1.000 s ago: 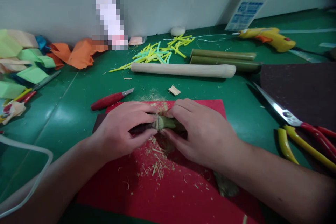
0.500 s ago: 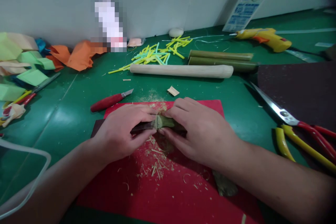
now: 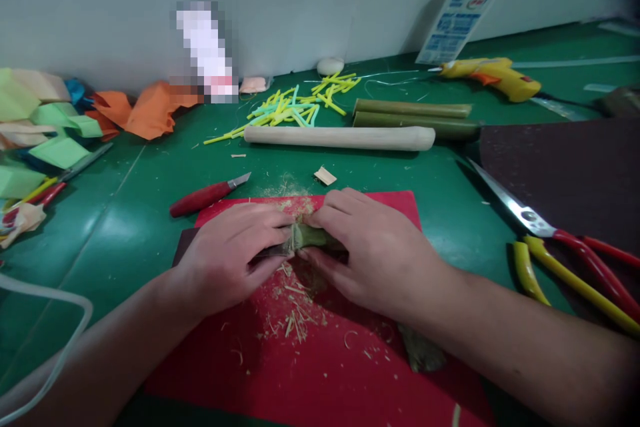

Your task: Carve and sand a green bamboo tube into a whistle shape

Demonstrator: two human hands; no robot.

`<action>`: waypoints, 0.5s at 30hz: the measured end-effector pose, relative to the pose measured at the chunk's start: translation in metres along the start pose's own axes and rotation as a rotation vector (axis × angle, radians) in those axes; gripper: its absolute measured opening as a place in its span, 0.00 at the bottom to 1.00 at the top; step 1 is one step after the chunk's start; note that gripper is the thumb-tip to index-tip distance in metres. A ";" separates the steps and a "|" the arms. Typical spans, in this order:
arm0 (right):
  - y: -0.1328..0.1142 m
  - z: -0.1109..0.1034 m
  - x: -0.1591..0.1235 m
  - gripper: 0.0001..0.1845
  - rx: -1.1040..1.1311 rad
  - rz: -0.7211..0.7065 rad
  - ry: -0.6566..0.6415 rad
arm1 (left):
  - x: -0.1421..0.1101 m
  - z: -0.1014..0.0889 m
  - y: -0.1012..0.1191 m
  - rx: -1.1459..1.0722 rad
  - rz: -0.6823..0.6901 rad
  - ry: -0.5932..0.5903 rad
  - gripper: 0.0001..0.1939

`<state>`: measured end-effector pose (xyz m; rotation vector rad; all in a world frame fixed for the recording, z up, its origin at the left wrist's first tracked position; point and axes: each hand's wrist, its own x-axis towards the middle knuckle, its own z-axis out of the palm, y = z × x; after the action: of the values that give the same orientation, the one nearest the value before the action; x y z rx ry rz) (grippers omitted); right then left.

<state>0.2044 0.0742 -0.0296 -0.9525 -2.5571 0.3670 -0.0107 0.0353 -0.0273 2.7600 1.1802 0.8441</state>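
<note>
A short green bamboo piece (image 3: 309, 236) with a pale, rough joint lies level between my two hands, above a red mat (image 3: 350, 373). My left hand (image 3: 235, 247) is closed round its left end, fingertips at the joint. Something dark and flat shows under those fingers; I cannot tell whether it is part of the bamboo. On the right side of the joint, my right hand (image 3: 377, 247) grips the green part with thumb and fingers. Fine shavings (image 3: 297, 320) and dust are scattered on the mat below and behind the bamboo.
A red-handled knife (image 3: 207, 197) lies beyond my left hand. Behind are a peeled bamboo stick (image 3: 340, 138), green bamboo tubes (image 3: 415, 117) and yellow-green straw pieces (image 3: 285, 110). Large scissors (image 3: 540, 220), yellow handles (image 3: 530, 273) and a glue gun (image 3: 493, 77) lie to the right; folded paper (image 3: 55, 127) is left.
The view has shifted slightly to the right. Both hands stay closed at the bamboo joint, and less of the dark thing shows under my left fingers.
</note>
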 end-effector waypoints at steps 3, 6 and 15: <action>0.000 0.000 0.000 0.07 0.009 0.006 -0.002 | 0.001 -0.001 -0.001 0.017 0.026 0.002 0.07; 0.001 0.000 0.000 0.08 0.004 0.009 0.008 | 0.001 -0.002 -0.005 0.019 0.008 -0.067 0.08; 0.001 0.000 0.000 0.09 -0.004 -0.015 0.028 | 0.006 -0.003 -0.008 -0.068 -0.117 -0.127 0.09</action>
<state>0.2046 0.0748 -0.0297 -0.9330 -2.5392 0.3425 -0.0140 0.0445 -0.0237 2.6178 1.2513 0.6741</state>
